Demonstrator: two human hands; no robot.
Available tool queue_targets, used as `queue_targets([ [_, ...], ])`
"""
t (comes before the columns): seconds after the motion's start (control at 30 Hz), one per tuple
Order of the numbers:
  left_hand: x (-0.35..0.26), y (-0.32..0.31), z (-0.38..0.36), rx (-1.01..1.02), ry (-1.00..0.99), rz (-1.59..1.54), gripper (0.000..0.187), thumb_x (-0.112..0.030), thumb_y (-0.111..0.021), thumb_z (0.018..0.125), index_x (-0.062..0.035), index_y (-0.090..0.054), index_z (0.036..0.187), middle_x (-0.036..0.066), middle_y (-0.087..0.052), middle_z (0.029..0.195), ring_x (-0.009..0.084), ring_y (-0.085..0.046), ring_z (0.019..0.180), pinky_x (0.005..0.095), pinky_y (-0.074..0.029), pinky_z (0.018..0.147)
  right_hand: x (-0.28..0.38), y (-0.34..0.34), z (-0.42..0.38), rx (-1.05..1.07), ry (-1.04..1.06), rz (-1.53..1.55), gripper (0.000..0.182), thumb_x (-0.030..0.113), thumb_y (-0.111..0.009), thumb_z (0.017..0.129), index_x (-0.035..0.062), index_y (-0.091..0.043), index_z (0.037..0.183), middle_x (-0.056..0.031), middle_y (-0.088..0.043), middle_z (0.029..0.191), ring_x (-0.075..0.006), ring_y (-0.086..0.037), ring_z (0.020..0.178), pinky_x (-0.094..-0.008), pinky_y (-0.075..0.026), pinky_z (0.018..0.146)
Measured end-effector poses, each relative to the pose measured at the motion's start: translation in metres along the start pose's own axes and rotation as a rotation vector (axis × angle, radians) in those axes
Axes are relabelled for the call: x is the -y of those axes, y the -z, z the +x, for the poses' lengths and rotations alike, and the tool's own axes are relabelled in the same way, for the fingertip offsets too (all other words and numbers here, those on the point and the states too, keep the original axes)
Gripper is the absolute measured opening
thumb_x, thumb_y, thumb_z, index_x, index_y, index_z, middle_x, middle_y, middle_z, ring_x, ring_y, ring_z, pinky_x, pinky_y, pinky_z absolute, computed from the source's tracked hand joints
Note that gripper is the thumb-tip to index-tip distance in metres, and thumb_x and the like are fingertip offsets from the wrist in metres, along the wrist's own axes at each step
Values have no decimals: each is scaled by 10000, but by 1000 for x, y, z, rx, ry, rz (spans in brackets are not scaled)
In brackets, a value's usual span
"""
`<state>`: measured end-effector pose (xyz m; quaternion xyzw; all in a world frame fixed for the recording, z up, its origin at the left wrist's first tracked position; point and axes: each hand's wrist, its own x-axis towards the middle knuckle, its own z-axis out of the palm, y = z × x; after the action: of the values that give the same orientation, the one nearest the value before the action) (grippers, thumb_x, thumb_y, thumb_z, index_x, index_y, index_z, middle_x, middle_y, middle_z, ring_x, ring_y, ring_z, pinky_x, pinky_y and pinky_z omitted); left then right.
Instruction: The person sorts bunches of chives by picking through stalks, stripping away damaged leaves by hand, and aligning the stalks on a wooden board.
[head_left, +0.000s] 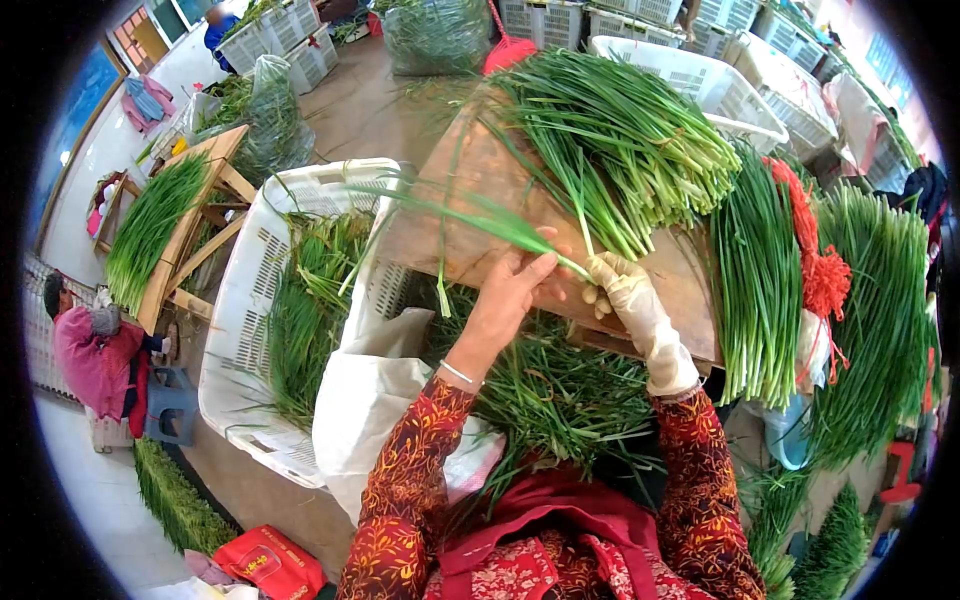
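A few garlic chives (500,225) stretch between my two hands above the near edge of a wooden board (430,225). My bare left hand (512,295) pinches them around the middle, leaves trailing off to the left. At their pale root end, my right hand (632,305), in a cream glove, has its fingers closed on the stems. A large pile of chives (640,140) covers the board's far right, roots facing right. One loose stalk (442,290) hangs over the board's left edge. Cut leaves (560,400) heap up on my lap below my hands.
Left of me stands a white crate (240,330) with chives inside and a white sack (365,400) over its side. Bundled chives (760,290) and red ties (820,260) hang at the right. A person (95,350) sits far left beside a blue stool (172,405).
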<state>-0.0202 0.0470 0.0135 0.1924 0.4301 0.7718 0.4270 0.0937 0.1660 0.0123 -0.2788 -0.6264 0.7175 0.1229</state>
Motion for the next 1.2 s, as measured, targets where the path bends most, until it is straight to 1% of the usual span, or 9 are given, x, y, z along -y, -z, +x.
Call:
queue_targets([
  [0.37,13,10,7,-22,120,112,215,-192,-561,850,-41,-509,993,48,-584,907,112,-571,711,245,-507,566,-5,-11,-9,-209,247,-571,271,308,-507,864,63,-608,920,-10,-553,622,-85,-468,516,-229,-396,513],
  [0.67,8,19,0,145,125,-52,206,-99,-503,864,-29,-493,1057,67,-575,965,150,-584,813,299,-507,704,-6,-8,-10,-104,-28,-132,382,345,-514,857,-22,-582,936,-33,-533,607,-88,-487,528,-237,-396,469],
  [0.73,11,18,3,77,146,53,190,-92,-478,869,-19,-495,1043,76,-573,959,170,-585,839,310,-497,730,-12,-9,-14,-113,255,-391,361,322,-502,862,-19,-580,951,-95,-574,634,-160,-546,564,-280,-437,517],
  [0.8,17,19,6,32,103,-12,181,-131,-468,874,-15,-503,1009,79,-582,926,193,-585,856,301,-493,737,-9,-10,-23,-133,200,-622,284,285,-506,847,36,-591,954,-189,-594,720,-328,-589,682,-369,-459,613],
  [0.9,18,10,8,73,110,-36,184,-156,-465,884,-16,-499,999,72,-582,956,206,-590,873,307,-497,744,2,-16,-36,-68,285,-872,263,321,-488,844,102,-602,933,-165,-611,804,-345,-573,764,-389,-463,652],
  [1.0,20,7,10,33,197,-255,193,-188,-467,895,-25,-489,996,13,-559,852,126,-569,725,251,-484,626,11,-9,-36,99,337,-1015,321,379,-473,844,103,-599,948,-160,-614,802,-344,-578,762,-386,-462,673],
  [1.03,26,17,16,88,214,-383,197,-204,-468,898,-34,-486,997,-12,-515,790,88,-507,642,224,-440,561,16,-3,-31,155,198,-958,377,435,-462,836,103,-600,950,-151,-617,821,-331,-583,793,-387,-460,689],
  [1.1,22,12,16,-4,242,-445,171,-218,-477,900,-70,-480,986,-57,-379,670,24,-321,507,174,-301,448,16,6,-23,-71,276,-858,310,372,-552,805,96,-598,940,-146,-614,874,-286,-590,820,-370,-457,691],
  [1.2,24,14,16,22,230,-364,157,-223,-492,893,-83,-484,964,-49,-437,717,21,-346,520,167,-307,459,39,6,-20,-414,439,-975,217,270,-624,763,86,-595,873,-124,-604,833,-280,-587,751,-370,-448,646],
])
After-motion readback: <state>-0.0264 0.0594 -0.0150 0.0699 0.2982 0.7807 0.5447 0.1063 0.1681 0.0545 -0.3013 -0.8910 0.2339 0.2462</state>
